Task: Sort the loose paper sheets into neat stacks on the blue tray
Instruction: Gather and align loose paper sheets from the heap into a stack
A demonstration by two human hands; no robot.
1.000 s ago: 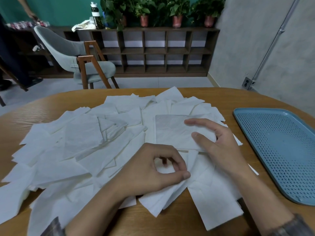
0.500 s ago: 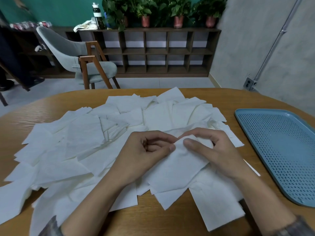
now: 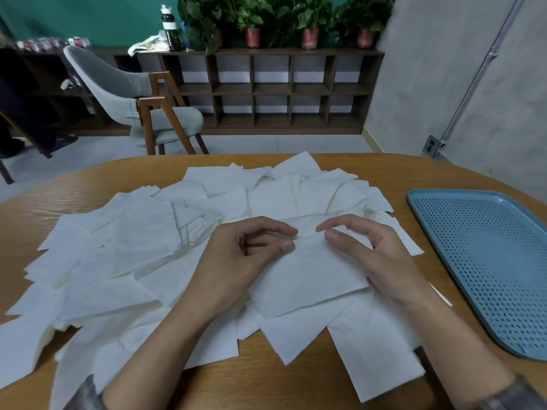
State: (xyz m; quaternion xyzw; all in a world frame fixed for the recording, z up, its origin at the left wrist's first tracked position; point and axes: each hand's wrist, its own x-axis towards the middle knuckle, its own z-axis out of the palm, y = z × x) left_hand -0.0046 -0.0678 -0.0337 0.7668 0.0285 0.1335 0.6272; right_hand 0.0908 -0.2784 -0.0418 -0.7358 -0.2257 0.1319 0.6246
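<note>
Head view, left to right: loose sheets (image 3: pixel 133 247) are lying spread on the table (image 3: pixel 296 389) left of my left hand (image 3: pixel 245 255), which is pinching one sheet (image 3: pixel 307 273) at its top edge. My right hand (image 3: pixel 376 255) is pinching the same edge just beside it. The blue tray (image 3: pixel 488 261) is sitting right of that hand.

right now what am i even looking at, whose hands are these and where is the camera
No machine here: a person wears one camera on the head, looking down at their own hands. The left hand and right hand each pinch the far edge of one white paper sheet, held over a loose pile of sheets spread across the wooden table. A blue tray lies on the right, with no paper on it yet.
</note>
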